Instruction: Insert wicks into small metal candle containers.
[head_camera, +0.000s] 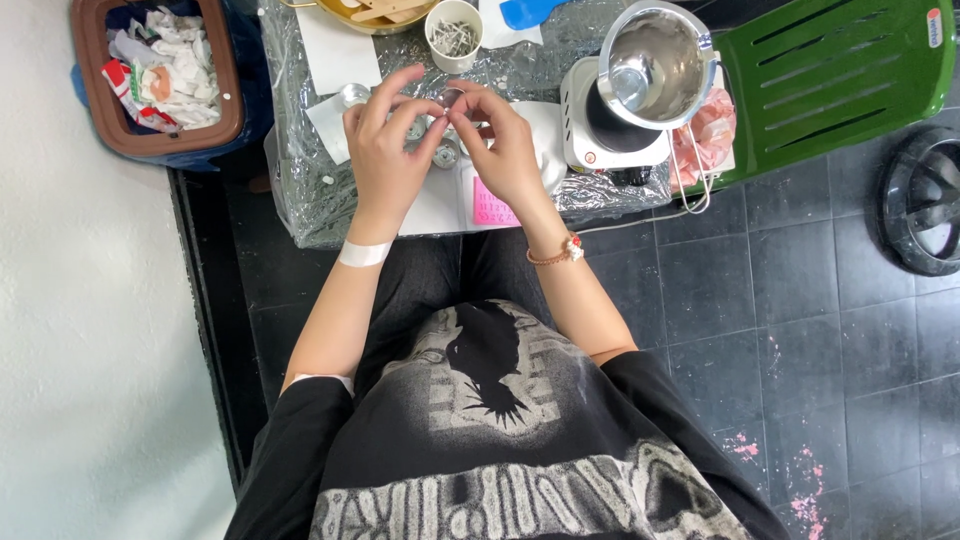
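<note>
The person sits at a low surface (320, 200) wrapped in crinkled clear film, both hands raised just above it. The left hand (385, 150) and the right hand (500, 150) meet at the fingertips around a small round metal cup (452, 97), which looks like a shallow tin holder. Each grip is closed in a pinch on its rim, though the fingers hide most of it, so how firmly it is held cannot be told. A second small metal piece (445, 153) lies on the surface just below the hands, partly hidden.

Several risks stand out. The cup is small, thin and held only by fingertips, so a slight slip could drop it onto the slick film, where it would likely roll or slide off the edge toward the dark tiled floor (800, 330). The white cup of small metal pieces (454, 33) stands near, just beyond the hands, and a careless reach forward could tip it and scatter its contents.

The larger hazard sits to the right: a steel pouring pot (655, 62) rests on a white electric hotplate (600, 125), just beside the right forearm. If it is hot, which cannot be told, a sideways sweep of the elbow could cause a burn or knock the pot over. The hotplate's cord (640, 215) hangs off the surface's edge near the person's knee and could be snagged.
</note>
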